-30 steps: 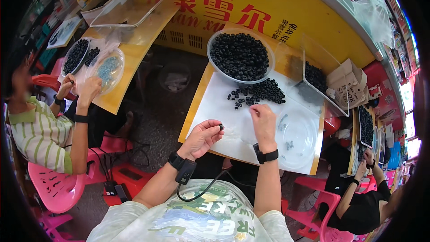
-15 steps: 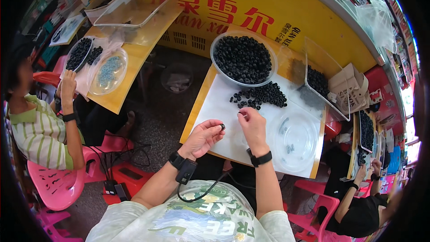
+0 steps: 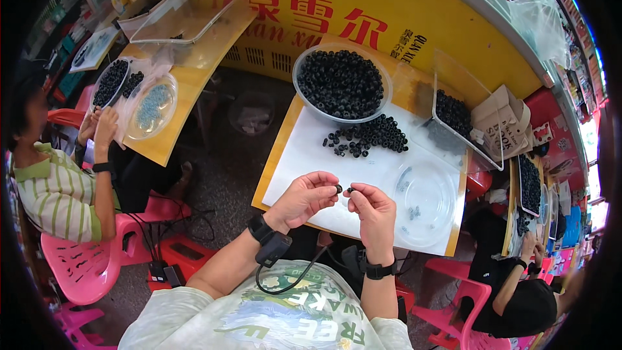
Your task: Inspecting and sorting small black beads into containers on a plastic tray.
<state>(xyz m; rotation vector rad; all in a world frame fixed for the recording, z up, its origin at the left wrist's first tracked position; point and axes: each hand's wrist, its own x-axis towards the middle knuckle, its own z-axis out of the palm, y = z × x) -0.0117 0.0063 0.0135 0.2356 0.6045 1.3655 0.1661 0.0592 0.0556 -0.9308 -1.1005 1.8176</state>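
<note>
Over the near edge of the white-covered table, my left hand (image 3: 303, 201) pinches a small round black piece (image 3: 338, 188) between thumb and fingertips. My right hand (image 3: 376, 214) faces it closely, its thumb and forefinger closed on another tiny dark piece (image 3: 350, 190). The two pieces are almost touching; their exact kind is too small to tell. Beyond my hands a loose pile of black ring-like pieces (image 3: 382, 135) lies on the white sheet (image 3: 291, 155). Behind it stands a clear round tub (image 3: 350, 120) heaped with the same pieces. A shallow clear tub (image 3: 447, 204) beside my right hand holds several small bluish bits (image 3: 413, 212).
A clear rectangular bin (image 3: 489, 155) with black pieces stands at the table's far right, beside a beige paper bag (image 3: 502, 123). At left, a person in a striped shirt (image 3: 61, 191) works at another table (image 3: 194, 91). Another person in black (image 3: 528, 301) sits at right.
My right hand has come down from near the pile toward my left hand, bringing a dark piece beside the one held there. My left hand has shifted slightly right.
</note>
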